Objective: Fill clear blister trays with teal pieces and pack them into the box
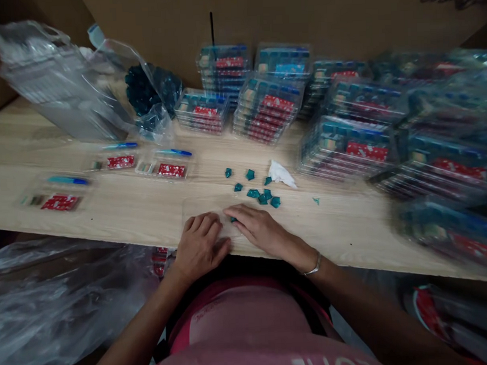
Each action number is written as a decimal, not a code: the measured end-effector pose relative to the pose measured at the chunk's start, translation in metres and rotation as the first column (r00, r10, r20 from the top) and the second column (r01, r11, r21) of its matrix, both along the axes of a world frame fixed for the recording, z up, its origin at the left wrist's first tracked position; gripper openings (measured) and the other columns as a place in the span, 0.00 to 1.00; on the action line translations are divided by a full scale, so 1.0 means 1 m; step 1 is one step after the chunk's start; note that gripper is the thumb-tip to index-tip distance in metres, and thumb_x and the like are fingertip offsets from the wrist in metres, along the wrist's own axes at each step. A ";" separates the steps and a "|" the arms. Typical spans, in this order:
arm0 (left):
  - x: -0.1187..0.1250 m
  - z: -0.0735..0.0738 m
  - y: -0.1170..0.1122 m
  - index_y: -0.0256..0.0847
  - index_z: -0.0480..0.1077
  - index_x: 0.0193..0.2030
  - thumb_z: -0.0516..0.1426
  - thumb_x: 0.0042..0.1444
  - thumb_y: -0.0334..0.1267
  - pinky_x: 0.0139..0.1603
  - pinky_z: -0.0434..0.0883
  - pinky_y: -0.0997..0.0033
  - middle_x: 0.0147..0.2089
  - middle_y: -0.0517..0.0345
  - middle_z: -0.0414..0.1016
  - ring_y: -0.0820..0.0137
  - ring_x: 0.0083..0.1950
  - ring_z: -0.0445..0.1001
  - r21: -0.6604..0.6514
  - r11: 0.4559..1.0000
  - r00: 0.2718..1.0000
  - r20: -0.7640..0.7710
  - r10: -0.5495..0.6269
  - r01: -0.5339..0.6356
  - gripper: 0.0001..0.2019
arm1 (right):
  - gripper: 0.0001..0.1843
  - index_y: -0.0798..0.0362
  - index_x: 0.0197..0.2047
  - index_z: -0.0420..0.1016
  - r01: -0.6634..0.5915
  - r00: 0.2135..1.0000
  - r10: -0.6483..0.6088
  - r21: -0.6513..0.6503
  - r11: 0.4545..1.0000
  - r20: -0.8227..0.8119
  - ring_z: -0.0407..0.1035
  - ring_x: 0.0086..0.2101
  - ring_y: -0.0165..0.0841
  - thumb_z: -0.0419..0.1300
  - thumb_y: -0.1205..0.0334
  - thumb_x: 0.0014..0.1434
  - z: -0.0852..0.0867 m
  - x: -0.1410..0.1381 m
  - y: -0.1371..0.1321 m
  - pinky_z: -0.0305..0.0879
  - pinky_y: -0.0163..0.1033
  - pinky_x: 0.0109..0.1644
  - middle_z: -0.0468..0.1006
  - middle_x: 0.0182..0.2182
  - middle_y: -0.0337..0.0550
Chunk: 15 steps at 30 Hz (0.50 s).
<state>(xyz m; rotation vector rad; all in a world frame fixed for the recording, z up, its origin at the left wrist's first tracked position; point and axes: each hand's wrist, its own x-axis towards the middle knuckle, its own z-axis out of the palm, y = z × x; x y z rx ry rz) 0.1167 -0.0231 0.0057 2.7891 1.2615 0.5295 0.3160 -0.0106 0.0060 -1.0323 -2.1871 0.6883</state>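
Observation:
My left hand (200,243) rests on the near part of a clear plastic tray (192,205), its fingers bent and the thumb apart. The fingertips are partly out of sight. Just to the right, my right hand (263,229) reaches over the same tray with thumb and forefinger pinched on a small teal star-shaped piece (233,219). Beyond the right hand, several loose teal star-shaped pieces (253,193) lie on the wooden table (148,212). A crumpled white tissue (282,173) lies beside them.
On the left lie three clear trays with red patterned packets (60,202) and blue pens (67,180). Stacks of filled trays (265,110) stand at the back and right. A bag of teal pieces (142,93) and a stack of empty trays (60,88) stand back left.

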 end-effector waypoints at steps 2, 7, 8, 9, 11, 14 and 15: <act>0.000 0.000 0.000 0.38 0.69 0.42 0.53 0.59 0.44 0.49 0.65 0.57 0.49 0.46 0.73 0.57 0.50 0.69 0.010 1.000 1.000 -0.004 -0.003 0.003 0.12 | 0.18 0.49 0.55 0.66 0.016 1.000 -0.016 0.002 1.000 -0.008 0.70 0.51 0.36 0.51 0.71 0.64 0.000 -0.001 0.002 0.71 0.46 0.55 0.74 0.50 0.48; -0.001 0.000 -0.001 0.37 0.69 0.43 0.53 0.59 0.43 0.50 0.65 0.57 0.49 0.45 0.73 0.58 0.51 0.68 0.024 1.000 1.000 0.013 -0.006 0.006 0.12 | 0.12 0.49 0.49 0.72 0.072 0.997 -0.070 0.091 0.993 -0.022 0.72 0.50 0.37 0.53 0.67 0.65 -0.013 0.000 -0.001 0.73 0.46 0.52 0.76 0.49 0.49; -0.001 0.000 -0.001 0.37 0.69 0.44 0.53 0.59 0.42 0.50 0.65 0.57 0.49 0.45 0.73 0.57 0.51 0.68 0.029 1.000 1.000 0.021 -0.010 0.010 0.12 | 0.14 0.49 0.52 0.72 0.063 0.998 -0.063 0.121 0.991 -0.004 0.72 0.51 0.37 0.52 0.67 0.65 -0.018 0.001 -0.003 0.73 0.46 0.53 0.76 0.50 0.49; -0.001 0.000 -0.001 0.36 0.69 0.44 0.53 0.59 0.42 0.50 0.65 0.57 0.49 0.45 0.74 0.57 0.51 0.68 0.034 0.999 1.000 0.028 -0.014 0.013 0.12 | 0.16 0.48 0.55 0.71 0.051 0.998 -0.054 0.150 0.987 0.017 0.71 0.52 0.37 0.51 0.68 0.66 -0.023 0.002 -0.006 0.72 0.47 0.55 0.76 0.51 0.48; 0.000 0.000 -0.001 0.36 0.69 0.45 0.53 0.59 0.41 0.50 0.65 0.57 0.48 0.45 0.74 0.57 0.51 0.69 0.039 0.999 0.999 0.041 -0.022 0.020 0.12 | 0.20 0.47 0.59 0.68 0.026 0.998 -0.038 0.200 0.980 0.057 0.69 0.54 0.36 0.50 0.68 0.66 -0.031 0.003 -0.012 0.70 0.47 0.58 0.75 0.55 0.47; 0.000 0.000 -0.001 0.36 0.68 0.45 0.53 0.58 0.40 0.50 0.66 0.57 0.48 0.45 0.74 0.57 0.51 0.69 0.034 0.999 0.998 0.053 -0.033 0.031 0.12 | 0.21 0.51 0.60 0.68 0.011 0.995 -0.035 0.253 0.967 0.091 0.69 0.55 0.35 0.48 0.70 0.67 -0.032 0.004 -0.014 0.69 0.45 0.59 0.74 0.55 0.49; 0.000 0.000 -0.001 0.36 0.68 0.44 0.53 0.58 0.40 0.50 0.66 0.57 0.48 0.45 0.74 0.58 0.51 0.69 0.030 0.999 0.998 0.053 -0.034 0.033 0.12 | 0.20 0.52 0.58 0.70 0.013 0.995 -0.039 0.267 0.964 0.092 0.69 0.54 0.35 0.49 0.70 0.66 -0.028 0.004 -0.013 0.69 0.45 0.58 0.75 0.54 0.49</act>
